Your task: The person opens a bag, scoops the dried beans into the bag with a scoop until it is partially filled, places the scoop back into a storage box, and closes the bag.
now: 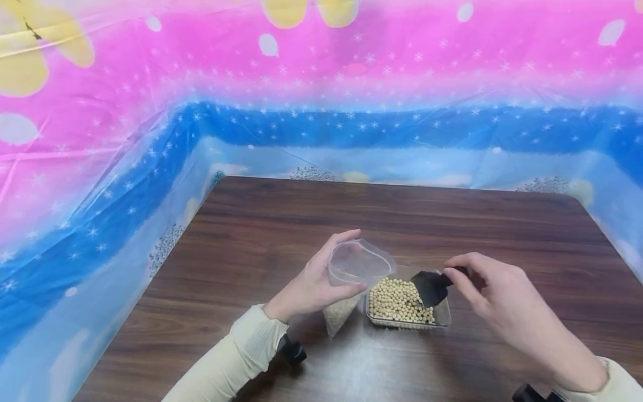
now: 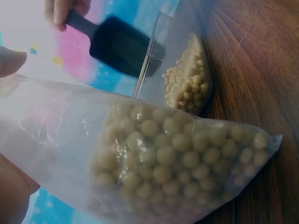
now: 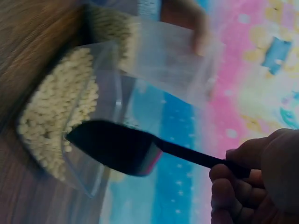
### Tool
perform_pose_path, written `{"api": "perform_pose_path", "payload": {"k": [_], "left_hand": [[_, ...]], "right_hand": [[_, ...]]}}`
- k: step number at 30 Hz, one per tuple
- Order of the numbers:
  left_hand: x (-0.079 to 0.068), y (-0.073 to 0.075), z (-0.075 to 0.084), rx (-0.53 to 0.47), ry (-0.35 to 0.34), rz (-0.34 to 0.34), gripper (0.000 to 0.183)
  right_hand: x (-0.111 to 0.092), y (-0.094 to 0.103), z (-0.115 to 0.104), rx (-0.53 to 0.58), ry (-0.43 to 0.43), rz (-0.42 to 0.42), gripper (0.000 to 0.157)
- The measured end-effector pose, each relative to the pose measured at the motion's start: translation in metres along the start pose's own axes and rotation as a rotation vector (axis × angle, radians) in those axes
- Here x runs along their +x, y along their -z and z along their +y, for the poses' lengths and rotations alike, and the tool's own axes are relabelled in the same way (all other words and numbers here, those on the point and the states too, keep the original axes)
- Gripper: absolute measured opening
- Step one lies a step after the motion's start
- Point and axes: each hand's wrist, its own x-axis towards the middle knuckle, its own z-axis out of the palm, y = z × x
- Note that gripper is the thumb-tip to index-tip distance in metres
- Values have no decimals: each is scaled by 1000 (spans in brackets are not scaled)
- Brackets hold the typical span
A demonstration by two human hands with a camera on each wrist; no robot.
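Observation:
A clear plastic bag [image 2: 163, 163], its lower part filled with round pale beans, stands on the table with its mouth spread wide. My left hand [image 1: 313, 279] holds the bag near its top, thumb on the near side and fingers on the far side. Right beside it is a clear rectangular container [image 1: 444, 318] with a layer of the same beans [image 1: 397, 298]. My right hand [image 1: 507, 296] grips a black scoop [image 1: 431, 287] by its handle, the blade tilted down over the container's right part. In the right wrist view the scoop's tip is close to the beans; whether it touches them I cannot tell.
The dark wood-grain table [image 1: 261, 223] stretches behind and to both sides of the bag and container. A patterned pink and blue cloth [image 1: 321, 123] hangs around its far and left edges. Black wrist mounts [image 1: 292, 352] sit under the forearms.

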Motion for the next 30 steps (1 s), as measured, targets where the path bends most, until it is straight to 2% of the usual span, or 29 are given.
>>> {"api": "perform_pose_path", "payload": {"k": [3,6,8,10,13,15,20,26,30], "left_hand": [[-1,-1,-1,-20,-4,7,83],[-2,-1,-1,-16,-7,20,81],[-2,0,-2,-1,-17,28,80],[-1,1,-2,-7,-21,31,80],[0,2,-2,-14,-26,29,81],[0,2,-2,-18,-25,29,81],[-1,2,-2,-26,-23,29,82],[-1,3,-2,-34,-10,35,81],[-2,4,-2,-43,-6,30,80]], "right_hand": [[2,-12,4,-41,57,-1,14],[2,-18,10,-62,47,-9,12],[2,-20,17,-49,-12,-20,8],[2,-21,24,-15,-109,-37,9],[1,-22,37,55,-256,-67,21],[-1,-24,43,96,-322,-100,29],[-5,-35,53,170,-403,-171,37],[-10,-53,58,229,-457,-205,42],[-16,-65,58,376,-513,-214,41]]}}
